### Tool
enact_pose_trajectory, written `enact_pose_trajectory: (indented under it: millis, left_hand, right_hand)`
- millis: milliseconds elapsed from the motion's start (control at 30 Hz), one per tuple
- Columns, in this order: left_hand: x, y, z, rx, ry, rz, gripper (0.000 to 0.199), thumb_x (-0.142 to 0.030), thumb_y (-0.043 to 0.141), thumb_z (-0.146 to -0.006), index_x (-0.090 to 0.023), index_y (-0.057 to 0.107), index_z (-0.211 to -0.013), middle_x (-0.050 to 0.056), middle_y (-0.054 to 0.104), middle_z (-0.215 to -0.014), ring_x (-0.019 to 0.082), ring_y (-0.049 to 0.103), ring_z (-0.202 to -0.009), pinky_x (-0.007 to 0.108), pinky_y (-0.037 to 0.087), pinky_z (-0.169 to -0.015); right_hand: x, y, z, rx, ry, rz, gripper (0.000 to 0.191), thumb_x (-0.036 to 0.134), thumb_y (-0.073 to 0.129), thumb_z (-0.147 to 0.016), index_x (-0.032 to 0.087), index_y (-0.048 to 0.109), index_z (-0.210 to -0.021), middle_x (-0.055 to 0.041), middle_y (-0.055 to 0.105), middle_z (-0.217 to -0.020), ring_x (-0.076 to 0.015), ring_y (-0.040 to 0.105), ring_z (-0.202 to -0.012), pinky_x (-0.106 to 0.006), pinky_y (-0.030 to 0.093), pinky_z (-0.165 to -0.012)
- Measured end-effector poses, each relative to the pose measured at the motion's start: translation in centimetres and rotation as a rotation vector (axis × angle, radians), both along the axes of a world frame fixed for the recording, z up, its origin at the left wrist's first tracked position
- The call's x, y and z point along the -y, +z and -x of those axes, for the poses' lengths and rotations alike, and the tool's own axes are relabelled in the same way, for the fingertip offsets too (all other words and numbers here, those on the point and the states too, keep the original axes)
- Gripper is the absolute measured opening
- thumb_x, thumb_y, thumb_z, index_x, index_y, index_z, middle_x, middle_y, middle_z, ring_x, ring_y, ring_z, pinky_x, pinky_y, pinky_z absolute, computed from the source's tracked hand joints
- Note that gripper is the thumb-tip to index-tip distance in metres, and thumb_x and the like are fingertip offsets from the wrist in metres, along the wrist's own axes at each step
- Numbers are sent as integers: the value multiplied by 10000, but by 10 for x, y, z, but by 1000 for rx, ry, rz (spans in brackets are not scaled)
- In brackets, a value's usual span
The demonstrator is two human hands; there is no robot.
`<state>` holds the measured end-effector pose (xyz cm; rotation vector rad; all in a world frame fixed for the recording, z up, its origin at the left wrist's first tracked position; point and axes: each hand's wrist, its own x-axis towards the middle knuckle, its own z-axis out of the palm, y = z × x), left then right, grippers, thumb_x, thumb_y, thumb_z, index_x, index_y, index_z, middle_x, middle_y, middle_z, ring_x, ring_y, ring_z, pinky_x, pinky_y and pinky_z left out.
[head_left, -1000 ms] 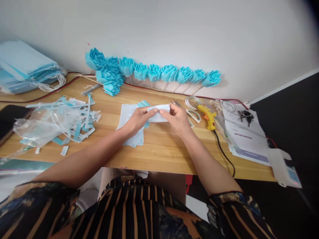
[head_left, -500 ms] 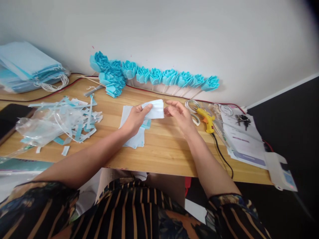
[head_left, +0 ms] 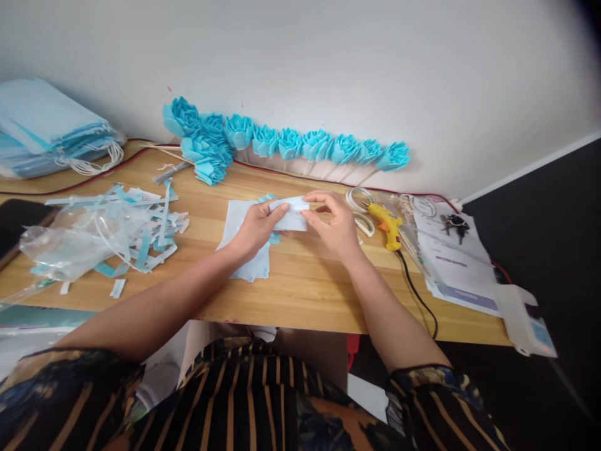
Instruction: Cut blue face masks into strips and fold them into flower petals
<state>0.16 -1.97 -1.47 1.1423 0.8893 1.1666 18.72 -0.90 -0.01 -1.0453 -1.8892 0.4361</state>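
Observation:
A folded piece of pale blue fabric point(head_left: 295, 216), like face-mask cloth, is held in the air over the table. My left hand point(head_left: 258, 228) is closed on its left side, thumb on top and fingers underneath. At its right edge, my right hand point(head_left: 335, 224) pinches the cloth between thumb and fingers. Below and to the left lie flat pale blue sheets point(head_left: 256, 266), partly hidden by my left hand. A brighter blue bit pokes out beneath the held cloth.
Several blue fabric flowers point(head_left: 291, 144) on sticks lean along the wall. Left are cut strips with a clear plastic bag point(head_left: 70, 244), stacked masks point(head_left: 42, 125) and a dark phone point(head_left: 23, 222). On the right lie a yellow glue gun point(head_left: 385, 225), papers point(head_left: 451, 263) and keys point(head_left: 455, 225).
My right hand has moved in from the right, and its open fingers have closed on the cloth's right edge. The held cloth sits slightly lower.

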Motion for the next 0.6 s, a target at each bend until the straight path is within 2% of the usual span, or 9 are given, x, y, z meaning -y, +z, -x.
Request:
enact_pose_trajectory:
  millis: [167,367,600]
  left_hand:
    - [-1,-2,-1,-20,-15,1,423,-520,717,-812,-122,728,-955,82,745,-891,181,677,-770,302,602,-656]
    - [-3,-6,0,-11,-21,23,350,-463,722,-818,-127,718,-913,71,734,-840,169,666,-741,291,568,-659]
    - [-1,-3,-1,21,-18,4,309,-430,741,-800,-131,706,-868,47,720,-798,139,635,-698,268,571,-654]
  right_hand:
    - [-3,-4,0,-38,-16,50,39,285,680,-860,246,679,-858,-42,730,-1051,-220,659,-1018,-357,539,-792]
    - [-2,-3,2,-59,-27,101,49,277,667,-860,240,679,-830,-14,736,-893,-194,672,-887,-360,547,-806]
    - [-2,-2,2,-80,-27,151,141,318,689,-837,243,692,-956,-21,742,-949,-192,679,-885,-362,554,-808]
